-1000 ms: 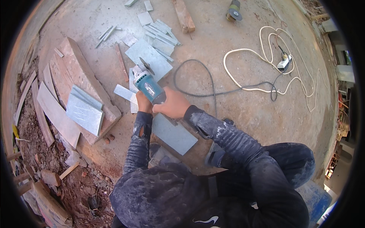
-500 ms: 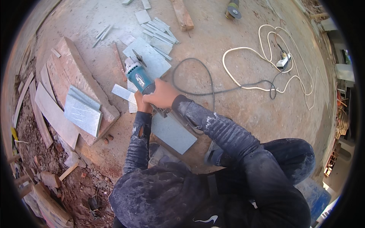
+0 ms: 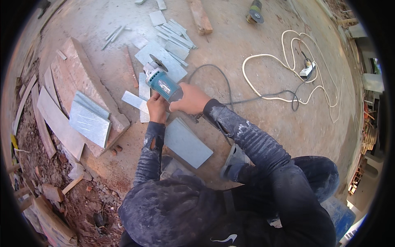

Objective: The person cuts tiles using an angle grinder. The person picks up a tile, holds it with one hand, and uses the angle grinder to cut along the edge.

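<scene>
A teal angle grinder (image 3: 163, 84) points up and to the left, its dark cutting disc (image 3: 158, 62) over a grey-blue stone tile on the ground. My right hand (image 3: 191, 99) is wrapped round the grinder's dark rear end. Against the left side of its body, my left hand (image 3: 156, 108) has its fingers curled; part of its grip is hidden by the tool. Beneath and beside my hands lie narrow tile strips (image 3: 132, 99). Closer to me is a small stack of grey-blue tiles (image 3: 187, 144). A dark cord (image 3: 227, 82) loops away on the right.
A reddish stone slab (image 3: 78, 74) on the left bears stacked tiles (image 3: 88, 123). Cut tile strips (image 3: 175, 35) lie ahead, near a brick-coloured block (image 3: 200, 18). A second grinder (image 3: 255, 12) lies far right. White cable (image 3: 247, 68) coils by a power strip (image 3: 307, 71).
The grinder and my right hand have shifted right and slightly toward me. My left hand has slid away from my right hand, to the tool's left side. The disc is turned differently.
</scene>
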Action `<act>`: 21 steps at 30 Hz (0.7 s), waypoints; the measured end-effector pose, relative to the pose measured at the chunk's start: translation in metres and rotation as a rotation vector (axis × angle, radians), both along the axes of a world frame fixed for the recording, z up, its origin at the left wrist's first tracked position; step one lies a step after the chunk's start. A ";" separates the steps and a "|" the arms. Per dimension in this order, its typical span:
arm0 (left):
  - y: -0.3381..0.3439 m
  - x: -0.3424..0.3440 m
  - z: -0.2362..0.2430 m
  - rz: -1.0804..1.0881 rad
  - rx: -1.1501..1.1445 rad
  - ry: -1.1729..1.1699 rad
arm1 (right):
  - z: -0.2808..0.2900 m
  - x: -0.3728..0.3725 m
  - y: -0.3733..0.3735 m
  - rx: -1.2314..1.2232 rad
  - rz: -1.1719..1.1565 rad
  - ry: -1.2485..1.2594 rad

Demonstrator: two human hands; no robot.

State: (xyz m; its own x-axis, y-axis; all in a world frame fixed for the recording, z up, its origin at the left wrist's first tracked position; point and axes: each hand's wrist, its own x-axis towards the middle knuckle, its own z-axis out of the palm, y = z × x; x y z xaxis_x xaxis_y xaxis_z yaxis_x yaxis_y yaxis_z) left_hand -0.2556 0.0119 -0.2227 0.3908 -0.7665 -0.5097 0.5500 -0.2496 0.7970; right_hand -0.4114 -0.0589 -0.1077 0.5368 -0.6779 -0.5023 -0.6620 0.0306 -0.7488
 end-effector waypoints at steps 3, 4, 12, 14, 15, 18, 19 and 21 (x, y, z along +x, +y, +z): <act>0.002 0.003 -0.002 -0.004 0.023 0.000 | 0.008 -0.009 0.017 0.032 -0.036 0.009; 0.002 0.002 -0.001 -0.005 0.046 -0.017 | 0.011 -0.011 0.022 0.057 -0.047 0.016; 0.003 -0.004 0.009 -0.024 0.014 -0.022 | 0.013 0.005 0.025 0.114 -0.157 -0.017; 0.005 0.001 0.006 -0.029 -0.011 -0.028 | 0.012 0.018 0.017 0.129 -0.166 -0.034; 0.007 0.002 0.000 -0.028 -0.019 -0.038 | 0.007 0.024 0.013 0.081 -0.159 -0.016; 0.004 0.003 -0.006 -0.030 -0.036 -0.065 | -0.001 0.034 -0.008 -0.052 -0.084 0.040; 0.004 0.003 -0.006 -0.038 -0.033 -0.074 | 0.000 0.034 -0.016 -0.074 -0.045 0.061; 0.003 0.003 -0.004 -0.017 0.047 -0.092 | -0.001 0.030 -0.026 -0.092 0.021 0.069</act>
State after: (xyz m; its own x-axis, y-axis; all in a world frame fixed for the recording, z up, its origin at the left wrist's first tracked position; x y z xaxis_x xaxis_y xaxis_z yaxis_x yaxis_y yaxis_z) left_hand -0.2528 0.0145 -0.2270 0.4245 -0.7497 -0.5078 0.4706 -0.2964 0.8310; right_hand -0.3813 -0.0852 -0.1086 0.5179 -0.7115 -0.4750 -0.7120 -0.0507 -0.7003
